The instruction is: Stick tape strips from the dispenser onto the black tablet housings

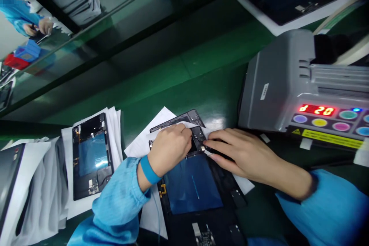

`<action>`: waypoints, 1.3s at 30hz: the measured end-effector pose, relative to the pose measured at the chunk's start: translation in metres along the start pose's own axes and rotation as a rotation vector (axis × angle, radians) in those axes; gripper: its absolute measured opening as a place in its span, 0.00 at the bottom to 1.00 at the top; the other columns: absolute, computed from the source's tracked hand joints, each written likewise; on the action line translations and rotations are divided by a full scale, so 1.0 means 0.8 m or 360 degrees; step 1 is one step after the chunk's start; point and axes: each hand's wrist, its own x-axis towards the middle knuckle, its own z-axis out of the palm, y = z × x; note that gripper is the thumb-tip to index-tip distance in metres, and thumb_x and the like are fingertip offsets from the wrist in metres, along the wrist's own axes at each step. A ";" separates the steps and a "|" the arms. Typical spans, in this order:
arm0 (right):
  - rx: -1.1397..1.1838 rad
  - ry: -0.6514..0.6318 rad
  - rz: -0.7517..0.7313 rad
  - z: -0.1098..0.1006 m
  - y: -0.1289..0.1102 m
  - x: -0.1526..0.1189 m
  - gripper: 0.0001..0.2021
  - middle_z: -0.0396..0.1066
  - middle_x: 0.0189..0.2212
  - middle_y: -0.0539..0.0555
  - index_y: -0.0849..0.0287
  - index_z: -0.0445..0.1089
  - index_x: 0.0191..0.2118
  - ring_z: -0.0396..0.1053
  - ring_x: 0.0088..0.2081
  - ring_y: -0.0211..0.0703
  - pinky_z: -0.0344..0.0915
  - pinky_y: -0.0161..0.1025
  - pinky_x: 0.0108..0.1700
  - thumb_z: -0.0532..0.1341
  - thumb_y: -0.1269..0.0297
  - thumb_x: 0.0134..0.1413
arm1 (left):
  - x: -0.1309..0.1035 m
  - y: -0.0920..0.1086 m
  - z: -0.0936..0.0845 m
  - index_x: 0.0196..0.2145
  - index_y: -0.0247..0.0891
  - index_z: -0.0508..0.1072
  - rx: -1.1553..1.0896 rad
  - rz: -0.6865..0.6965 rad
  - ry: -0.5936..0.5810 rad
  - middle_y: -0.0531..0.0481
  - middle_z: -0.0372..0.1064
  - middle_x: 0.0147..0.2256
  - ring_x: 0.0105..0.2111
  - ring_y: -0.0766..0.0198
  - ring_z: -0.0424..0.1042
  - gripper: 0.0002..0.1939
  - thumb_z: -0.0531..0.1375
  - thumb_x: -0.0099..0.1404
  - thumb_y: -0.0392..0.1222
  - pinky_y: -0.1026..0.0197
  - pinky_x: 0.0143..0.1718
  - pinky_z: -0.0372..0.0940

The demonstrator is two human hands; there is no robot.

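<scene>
Working remotely, I have my left hand (173, 142) curled over the upper end of the opened tablet (193, 188), my right hand (242, 153) at its edge; whether the fingers (221, 135) grasp anything, I cannot tell. The tablet lies over white paper (150, 215) on the table (184, 92).

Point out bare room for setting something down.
Glossy green tabletop lies bare beyond the left hand and right hand, left of the boxy grey machine. Crowded: around the flat black tablet beneath, and far left among white paper sheets.
</scene>
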 end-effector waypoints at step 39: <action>-0.0393 0.0061 0.0080 0.002 -0.055 -0.051 0.16 0.67 0.54 0.56 0.65 0.69 0.53 0.69 0.37 0.44 0.67 0.44 0.35 0.53 0.70 0.63 | 0.012 0.014 -0.004 0.43 0.35 0.71 -0.0281 0.0453 -0.0028 0.47 0.71 0.37 0.37 0.59 0.71 0.09 0.53 0.69 0.36 0.60 0.36 0.66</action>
